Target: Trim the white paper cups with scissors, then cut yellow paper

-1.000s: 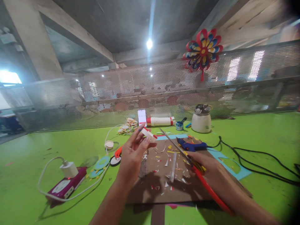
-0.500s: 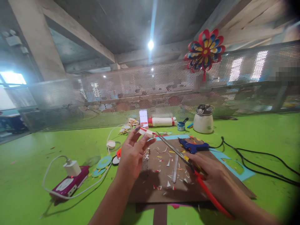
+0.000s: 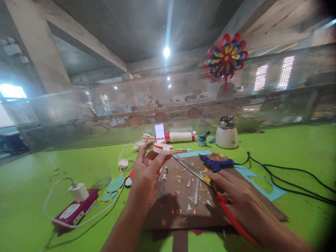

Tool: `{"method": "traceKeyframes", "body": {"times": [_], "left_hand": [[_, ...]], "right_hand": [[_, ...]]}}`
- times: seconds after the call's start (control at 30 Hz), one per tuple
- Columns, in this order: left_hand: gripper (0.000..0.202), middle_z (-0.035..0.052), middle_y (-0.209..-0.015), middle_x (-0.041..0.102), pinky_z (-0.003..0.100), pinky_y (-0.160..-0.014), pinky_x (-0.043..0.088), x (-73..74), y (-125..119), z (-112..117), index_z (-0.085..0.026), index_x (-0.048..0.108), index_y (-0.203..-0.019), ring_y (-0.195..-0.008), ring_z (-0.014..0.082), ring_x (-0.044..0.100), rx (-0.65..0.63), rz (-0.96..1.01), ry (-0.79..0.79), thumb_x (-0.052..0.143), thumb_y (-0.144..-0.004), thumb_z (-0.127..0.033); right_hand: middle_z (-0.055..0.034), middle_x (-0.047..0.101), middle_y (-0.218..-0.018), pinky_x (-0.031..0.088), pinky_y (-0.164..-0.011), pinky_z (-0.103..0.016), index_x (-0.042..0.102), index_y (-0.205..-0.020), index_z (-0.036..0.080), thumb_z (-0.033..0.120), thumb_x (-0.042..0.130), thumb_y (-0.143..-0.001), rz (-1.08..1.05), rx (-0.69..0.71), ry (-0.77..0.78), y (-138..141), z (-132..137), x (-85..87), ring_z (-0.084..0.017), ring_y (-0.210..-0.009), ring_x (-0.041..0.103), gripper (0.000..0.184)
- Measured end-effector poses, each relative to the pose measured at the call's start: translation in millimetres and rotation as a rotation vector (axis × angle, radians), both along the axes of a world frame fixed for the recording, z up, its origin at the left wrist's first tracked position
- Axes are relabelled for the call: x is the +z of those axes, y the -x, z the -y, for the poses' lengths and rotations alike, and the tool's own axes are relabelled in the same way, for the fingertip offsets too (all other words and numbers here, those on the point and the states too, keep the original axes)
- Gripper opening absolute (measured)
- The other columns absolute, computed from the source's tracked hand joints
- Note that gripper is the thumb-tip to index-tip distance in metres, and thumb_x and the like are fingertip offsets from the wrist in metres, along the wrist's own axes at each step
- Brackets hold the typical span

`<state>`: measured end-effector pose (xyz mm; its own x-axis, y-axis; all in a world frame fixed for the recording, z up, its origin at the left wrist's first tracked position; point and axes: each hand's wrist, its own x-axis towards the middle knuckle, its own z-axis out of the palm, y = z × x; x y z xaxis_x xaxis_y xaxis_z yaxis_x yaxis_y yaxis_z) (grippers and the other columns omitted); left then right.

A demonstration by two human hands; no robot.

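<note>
Between the thumb and fingers of my left hand (image 3: 148,171) is a small round white piece (image 3: 161,148) with a red stripe along its side. My right hand (image 3: 236,192) grips red-handled scissors (image 3: 193,170), their long blades pointing up and left. The blade tips meet the right edge of the round piece; whether they cut into it I cannot tell. Below both hands lies a brown board (image 3: 181,217) strewn with white, red and yellow paper scraps. A clear glue stick (image 3: 195,192) rests among them.
A blue glue gun (image 3: 216,163) with a black cord lies on the board's far right. At left stands a purple power strip (image 3: 76,211) with a white charger. Behind are a phone (image 3: 159,133), a white-and-red roll (image 3: 181,136), a blue jar (image 3: 202,141) and a white container (image 3: 226,136).
My left hand has turned the round piece, so more of its flat top and curved side shows. The scissor tips have shifted slightly left and down. The whole view has moved a little.
</note>
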<state>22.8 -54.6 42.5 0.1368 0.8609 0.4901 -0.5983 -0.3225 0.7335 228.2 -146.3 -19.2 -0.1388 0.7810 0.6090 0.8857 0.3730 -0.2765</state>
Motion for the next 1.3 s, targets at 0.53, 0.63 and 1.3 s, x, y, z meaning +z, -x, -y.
{"method": "traceKeyframes", "body": {"times": [0.53,0.63,1.3], "left_hand": [[0.029,0.0036,-0.094,0.07,0.034,-0.083,0.052,-2.2,1.7,1.8,-0.022,0.057,-0.106,-0.085,0.0175,0.068,-0.002,-0.073,-0.039,0.067,-0.078,-0.018],[0.031,0.0034,-0.093,0.071,0.033,-0.082,0.051,-3.4,0.7,1.0,-0.023,0.058,-0.107,-0.084,0.0174,0.068,0.005,-0.108,-0.015,0.068,-0.078,-0.021],[0.031,0.0022,-0.083,0.07,0.031,-0.072,0.052,-6.1,4.2,-6.7,-0.019,0.06,-0.101,-0.067,0.015,0.067,-0.011,-0.235,0.071,0.071,-0.074,-0.029]], "right_hand": [[-0.0073,0.054,-0.089,0.052,-0.064,-0.033,0.046,-0.129,0.016,0.009,0.052,-0.076,0.098,-0.036,-0.154,-3.9,-0.9,-4.0,-0.021,-0.078,0.058,0.054],[-0.0085,0.055,-0.089,0.052,-0.066,-0.036,0.047,-0.128,0.015,0.009,0.051,-0.077,0.135,-0.069,-0.13,-5.2,0.1,-3.7,-0.022,-0.078,0.058,0.052],[-0.0106,0.054,-0.087,0.047,-0.058,-0.034,0.048,-0.129,0.012,0.013,0.048,-0.081,0.295,-0.156,-0.222,-8.1,1.4,-1.1,-0.022,-0.071,0.052,0.047]]}}
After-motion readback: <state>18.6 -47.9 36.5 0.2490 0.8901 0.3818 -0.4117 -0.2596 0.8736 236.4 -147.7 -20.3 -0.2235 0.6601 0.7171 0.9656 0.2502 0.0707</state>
